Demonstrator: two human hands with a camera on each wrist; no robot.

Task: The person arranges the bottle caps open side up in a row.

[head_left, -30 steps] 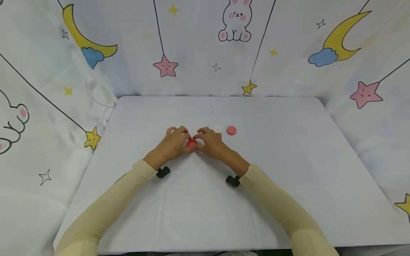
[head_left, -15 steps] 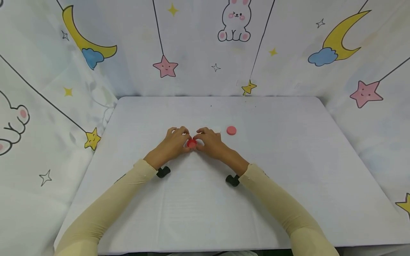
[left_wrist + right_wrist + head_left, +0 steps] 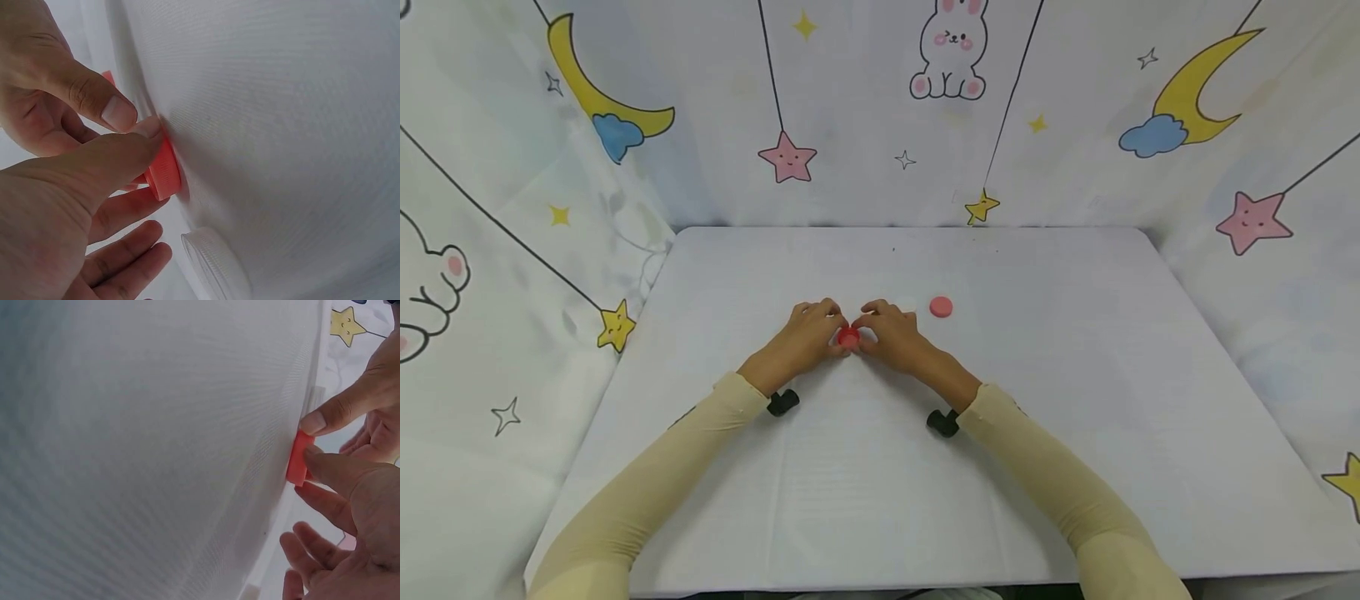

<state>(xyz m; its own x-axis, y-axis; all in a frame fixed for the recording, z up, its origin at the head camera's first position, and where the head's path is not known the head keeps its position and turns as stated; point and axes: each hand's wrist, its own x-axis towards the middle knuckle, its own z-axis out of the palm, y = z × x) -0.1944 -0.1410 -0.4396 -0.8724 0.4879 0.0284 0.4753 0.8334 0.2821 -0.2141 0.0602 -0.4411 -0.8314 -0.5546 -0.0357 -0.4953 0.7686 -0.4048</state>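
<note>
A small red cap (image 3: 848, 337) is seen lying flat near the middle of the white tabletop (image 3: 1075, 400), caught between the two hands. It is pinched at its ribbed rim from both sides: the left hand (image 3: 805, 337) is placed on its left, the right hand (image 3: 891, 333) on its right, with the thumbs and forefingers of both curled in against it. In the left wrist view the cap (image 3: 164, 170) is pressed against the tabletop, a thumb tip from each side meeting at its edge, while the remaining fingers (image 3: 125, 259) are held loosely bent below it. In the right wrist view the same cap (image 3: 300, 459) is shown edge-on between a thumb and a forefinger, the other fingers (image 3: 312, 547) spread slackly beneath.

Just beside the cap, a clear ribbed round piece (image 3: 209, 262) is seen lying on the tabletop; what it is cannot be told. A second, paler pink disc (image 3: 941, 307) is set apart to the right of the right hand, untouched. Cream sleeves (image 3: 647, 492) cover both forearms, and a black wrist mount (image 3: 782, 402) is worn at each cuff. The tabletop is enclosed by cloth printed with moons, stars and a rabbit (image 3: 951, 50).
</note>
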